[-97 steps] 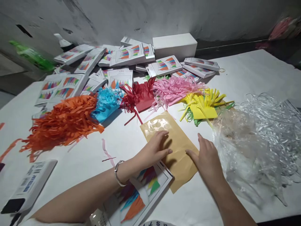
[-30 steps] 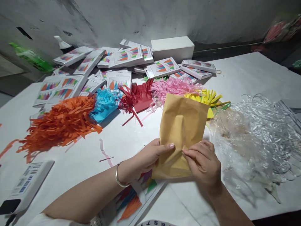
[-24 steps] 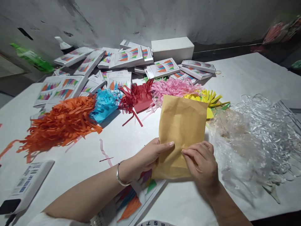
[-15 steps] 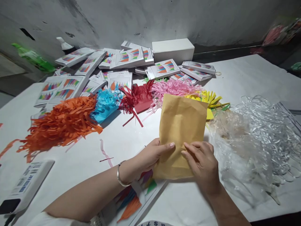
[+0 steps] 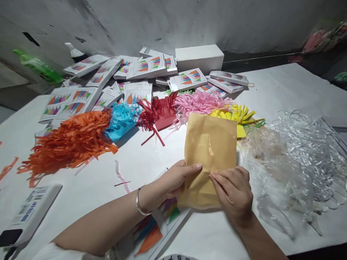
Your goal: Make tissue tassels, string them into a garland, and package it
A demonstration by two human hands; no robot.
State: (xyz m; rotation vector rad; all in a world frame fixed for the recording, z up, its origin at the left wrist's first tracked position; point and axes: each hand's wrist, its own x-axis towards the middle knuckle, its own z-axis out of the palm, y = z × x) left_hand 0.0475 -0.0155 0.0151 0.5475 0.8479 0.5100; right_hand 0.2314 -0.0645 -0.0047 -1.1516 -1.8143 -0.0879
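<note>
Brown paper sheet (image 5: pixel 210 144), raised off the white tabletop (image 5: pixel 284 86): I pinch its lower part with my left hand (image 5: pixel 173 180) and right hand (image 5: pixel 234 191) fingers. Pink fringed paper (image 5: pixel 197 103) lies behind, a clear plastic tangle (image 5: pixel 298 155) just right.

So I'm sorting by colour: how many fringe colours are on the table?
6: orange, blue, red, pink, yellow, left to right; green mostly hidden under the yellow.
</note>
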